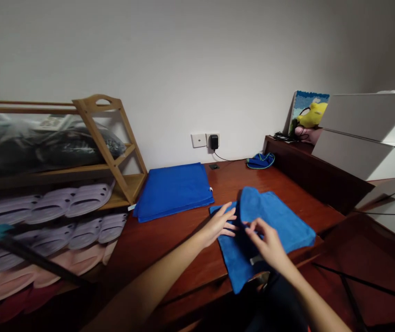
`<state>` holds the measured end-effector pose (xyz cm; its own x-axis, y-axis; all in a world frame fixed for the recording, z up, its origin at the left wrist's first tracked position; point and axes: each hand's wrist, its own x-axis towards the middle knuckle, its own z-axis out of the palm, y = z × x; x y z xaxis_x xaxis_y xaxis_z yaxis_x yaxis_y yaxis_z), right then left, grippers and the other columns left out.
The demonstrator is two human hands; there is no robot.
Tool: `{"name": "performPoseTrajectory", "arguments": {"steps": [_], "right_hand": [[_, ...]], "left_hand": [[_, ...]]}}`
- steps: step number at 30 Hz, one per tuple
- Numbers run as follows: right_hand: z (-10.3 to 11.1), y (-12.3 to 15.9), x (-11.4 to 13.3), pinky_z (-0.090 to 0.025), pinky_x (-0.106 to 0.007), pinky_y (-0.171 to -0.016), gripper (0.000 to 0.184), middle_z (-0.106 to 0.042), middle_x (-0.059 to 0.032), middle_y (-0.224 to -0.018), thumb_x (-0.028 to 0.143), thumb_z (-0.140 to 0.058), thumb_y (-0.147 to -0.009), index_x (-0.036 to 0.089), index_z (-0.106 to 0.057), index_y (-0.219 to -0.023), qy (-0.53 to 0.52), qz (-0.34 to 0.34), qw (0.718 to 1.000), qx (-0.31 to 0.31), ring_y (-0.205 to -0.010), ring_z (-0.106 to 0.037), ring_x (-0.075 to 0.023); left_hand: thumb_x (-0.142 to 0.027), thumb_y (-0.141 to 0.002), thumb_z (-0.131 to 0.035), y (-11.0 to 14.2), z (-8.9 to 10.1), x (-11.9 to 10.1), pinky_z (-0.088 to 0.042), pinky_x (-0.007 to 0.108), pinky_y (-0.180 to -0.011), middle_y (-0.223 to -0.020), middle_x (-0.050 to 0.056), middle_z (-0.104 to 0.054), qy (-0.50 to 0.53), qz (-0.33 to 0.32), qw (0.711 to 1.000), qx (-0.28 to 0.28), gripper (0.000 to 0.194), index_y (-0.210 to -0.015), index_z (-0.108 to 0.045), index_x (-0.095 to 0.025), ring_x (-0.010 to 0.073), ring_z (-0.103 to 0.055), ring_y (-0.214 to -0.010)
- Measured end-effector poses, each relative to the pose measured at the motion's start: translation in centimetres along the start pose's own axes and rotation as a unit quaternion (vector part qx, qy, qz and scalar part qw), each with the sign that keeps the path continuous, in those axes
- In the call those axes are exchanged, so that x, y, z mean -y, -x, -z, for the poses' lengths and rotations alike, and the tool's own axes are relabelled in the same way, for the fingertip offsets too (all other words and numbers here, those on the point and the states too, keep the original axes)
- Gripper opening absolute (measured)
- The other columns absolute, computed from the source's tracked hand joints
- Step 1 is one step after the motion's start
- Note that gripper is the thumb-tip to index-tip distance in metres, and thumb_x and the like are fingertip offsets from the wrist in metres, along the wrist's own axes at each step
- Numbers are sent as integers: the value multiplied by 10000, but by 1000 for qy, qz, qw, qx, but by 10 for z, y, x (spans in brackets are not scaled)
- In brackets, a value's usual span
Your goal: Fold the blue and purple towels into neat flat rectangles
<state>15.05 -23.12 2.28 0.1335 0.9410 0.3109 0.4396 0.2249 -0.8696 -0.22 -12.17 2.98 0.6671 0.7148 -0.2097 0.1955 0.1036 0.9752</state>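
On the reddish-brown table (149,244), near edge, seen from where I stand: one blue cloth (280,216), partly folded over, near corner hanging past the tabletop. Right hand (268,242): thumb and fingertips pinching the turned-up part of the blue cloth. Left hand (218,226): fingers spread, gripping nothing, at the cloth's left side; whether it presses down, I cannot tell. Farther back, left: one darker blue fabric (173,189), folded, lying flat, small white tag at its right edge. Wall side: one black plug (213,142) with thin cord; one dark-blue bundle (261,160), green-trimmed. Far left: one wooden rack (109,157); lilac slippers (90,198) in rows. Right: white boxes (353,115), stacked.
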Motion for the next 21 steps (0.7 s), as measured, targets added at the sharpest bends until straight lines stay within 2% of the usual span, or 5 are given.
{"name": "performPoseTrajectory", "arguments": {"steps": [2,5,8,12,21], "right_hand": [[-26,6,9,-455,-303,-794,246,-638,-22,-827,449,-466,-886,218,-484,-803,28,17,999,43,-885,-621,-196],[-33,9,13,-441,-318,-863,224,-653,-34,-935,429,-469,-892,214,-532,-875,30,50,990,130,-964,-607,-203],[-6,-2,-5,-427,-332,-941,290,-640,-58,-1112,446,-411,-922,206,-566,-972,-5,64,981,182,-1108,-562,-204],[44,-26,-62,-280,-432,-1084,473,-461,-92,-1390,518,-359,-922,228,-498,-1269,195,56,977,68,-1312,-383,-228],[67,-35,-108,-165,-475,-1127,659,-176,-12,-1528,678,-234,-877,350,-258,-1448,453,4,881,140,-1411,-122,-224]], "left_hand": [[-458,-893,-470,-9,-5,2,-533,289,-670,-1114,99,-608,26,6,999,-34,728,-1472,-63,-288,136,-657,-748],[-282,-834,-567,-13,-2,10,-517,281,-635,-969,57,-631,-83,-34,991,-97,615,-1407,-347,-241,122,-614,-662],[-177,-811,-528,-3,8,20,-510,348,-763,-931,57,-658,-282,-85,947,-126,362,-1157,-632,-188,183,-622,-771],[-120,-834,-442,22,19,32,-458,355,-907,-994,97,-641,-440,-140,878,-128,372,-1153,-631,-146,221,-596,-969],[-196,-922,-309,81,57,52,-479,317,-770,-874,76,-569,-477,-142,853,-154,394,-1223,-559,-159,182,-557,-798]]}}
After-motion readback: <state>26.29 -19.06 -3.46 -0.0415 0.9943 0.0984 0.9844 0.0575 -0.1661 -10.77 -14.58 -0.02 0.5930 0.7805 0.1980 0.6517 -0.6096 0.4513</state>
